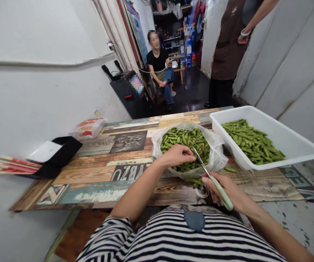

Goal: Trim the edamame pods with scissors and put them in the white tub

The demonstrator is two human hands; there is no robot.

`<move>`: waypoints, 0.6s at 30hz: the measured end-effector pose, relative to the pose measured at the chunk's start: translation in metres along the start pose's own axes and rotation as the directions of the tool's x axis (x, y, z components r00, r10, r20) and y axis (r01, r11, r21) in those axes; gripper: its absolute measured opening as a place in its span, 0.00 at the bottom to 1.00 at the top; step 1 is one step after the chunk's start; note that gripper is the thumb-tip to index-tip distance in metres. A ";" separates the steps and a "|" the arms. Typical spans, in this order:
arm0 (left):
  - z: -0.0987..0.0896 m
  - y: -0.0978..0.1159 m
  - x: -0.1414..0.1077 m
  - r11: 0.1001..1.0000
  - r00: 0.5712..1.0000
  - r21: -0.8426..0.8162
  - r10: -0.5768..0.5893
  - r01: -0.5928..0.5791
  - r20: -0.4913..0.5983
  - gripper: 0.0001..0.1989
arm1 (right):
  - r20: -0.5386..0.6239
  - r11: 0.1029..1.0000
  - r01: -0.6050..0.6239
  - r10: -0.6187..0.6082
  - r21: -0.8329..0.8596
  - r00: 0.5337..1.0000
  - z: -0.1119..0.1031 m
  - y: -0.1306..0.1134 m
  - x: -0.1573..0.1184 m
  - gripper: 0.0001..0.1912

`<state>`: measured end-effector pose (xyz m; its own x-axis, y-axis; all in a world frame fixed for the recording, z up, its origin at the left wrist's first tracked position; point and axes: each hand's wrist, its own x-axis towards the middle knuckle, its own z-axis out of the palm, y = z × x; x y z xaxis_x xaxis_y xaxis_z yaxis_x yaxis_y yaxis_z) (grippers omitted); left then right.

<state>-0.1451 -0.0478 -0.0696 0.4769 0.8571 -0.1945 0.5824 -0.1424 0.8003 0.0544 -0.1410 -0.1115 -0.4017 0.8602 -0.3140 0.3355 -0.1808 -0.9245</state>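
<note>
My right hand (pixel 222 187) is wrapped round a pair of scissors (pixel 219 191) with pale green handles, its metal blades pointing up and away over the bag. Over the near side of an open clear plastic bag (pixel 219 142) is my left hand (pixel 179 155), its fingers pinched together close to the scissor tips. What those fingers hold is too small to make out. Green edamame pods (pixel 182 137) fill the bag. To its right stands a white plastic tub (pixel 290 142) with more edamame pods (pixel 251 142) heaped inside. A loose pod (pixel 229 169) lies on the table between them.
The wood-patterned table (pixel 88 171) meets a white wall at left. On it are a black holder (pixel 64 149) with wrapped chopsticks (pixel 12 165) and a plastic packet (pixel 88 128). Beyond, one person (pixel 158 62) sits and another, in a brown apron (pixel 230 40), stands.
</note>
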 end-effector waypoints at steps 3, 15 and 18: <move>-0.001 -0.001 0.001 0.997 0.999 0.071 -0.002 -0.002 0.045 0.14 | 0.003 1.000 0.005 -0.005 -0.024 1.000 0.000 0.002 -0.002 0.18; -0.009 0.000 -0.003 0.990 0.991 -0.134 -0.020 0.038 0.133 0.11 | 0.053 0.991 -0.069 0.063 0.115 0.997 0.003 0.008 -0.003 0.23; -0.005 0.000 -0.002 0.873 0.996 -0.479 -0.068 0.090 0.063 0.11 | 0.029 0.976 0.006 -0.013 0.216 0.999 0.002 -0.001 -0.006 0.24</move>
<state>-0.1493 -0.0477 -0.0666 0.4767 0.8320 -0.2836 0.2365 0.1894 0.9530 0.0544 -0.1465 -0.1090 -0.4309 0.8480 -0.3085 0.1406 -0.2745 -0.9512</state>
